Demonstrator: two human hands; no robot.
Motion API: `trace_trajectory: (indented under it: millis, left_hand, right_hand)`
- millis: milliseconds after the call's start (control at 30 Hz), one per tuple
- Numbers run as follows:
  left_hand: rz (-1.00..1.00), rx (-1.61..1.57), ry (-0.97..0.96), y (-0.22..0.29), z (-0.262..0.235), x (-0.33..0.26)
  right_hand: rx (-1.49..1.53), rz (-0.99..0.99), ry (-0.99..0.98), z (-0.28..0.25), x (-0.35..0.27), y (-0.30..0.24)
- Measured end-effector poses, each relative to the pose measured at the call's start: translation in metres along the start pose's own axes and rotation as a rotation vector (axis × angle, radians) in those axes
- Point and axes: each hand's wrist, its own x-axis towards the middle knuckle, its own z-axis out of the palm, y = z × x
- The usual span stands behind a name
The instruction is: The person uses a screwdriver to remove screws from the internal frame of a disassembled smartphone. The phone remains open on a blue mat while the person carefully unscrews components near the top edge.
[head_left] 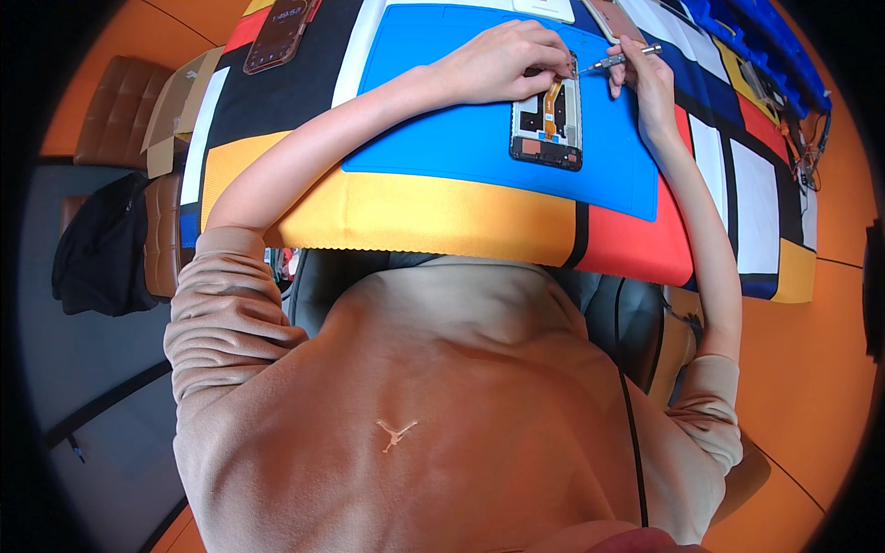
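Bright blocks of orange, red, white and black cover the table (433, 217), and a blue mat (442, 120) lies on top as the work surface. On the mat rests an opened phone (547, 124), back cover off, with its dark insides and an orange ribbon cable (551, 100) laid bare. The left hand (502, 63) curls over the phone's upper end, fingertips pressing it steady, closed on nothing that I can make out. The right hand (645, 69) pinches a slim screwdriver (616, 61), its tip aimed at the phone's top corner. Judging from this, the opening is done and the work is at the screws near the top; the inner parts are not yet lifted out. Another phone (277, 35) lies well apart at the table's far left.
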Motion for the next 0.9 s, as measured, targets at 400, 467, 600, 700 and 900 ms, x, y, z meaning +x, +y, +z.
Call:
trace_trajectory:
  millis: [400,467,600,700,900]
  left_hand:
    - [-0.006,0.001,0.007,-0.001,0.002,0.000]
    - [0.001,-0.001,0.017,-0.001,0.002,0.000]
    - [0.006,-0.021,0.022,-0.001,0.000,0.001]
    - [-0.029,-0.076,-0.003,-0.001,-0.002,0.001]
    - [-0.107,-0.225,-0.029,-0.005,-0.004,0.004]
  right_hand:
    - [-0.022,0.035,0.011,-0.008,0.003,0.008]
    - [-0.027,0.044,0.025,-0.011,0.005,0.012]
    - [-0.033,0.044,0.046,-0.018,0.008,0.020]
    - [-0.030,0.056,0.043,-0.020,0.007,0.020]
    - [0.033,0.035,-0.073,-0.013,0.005,0.012]
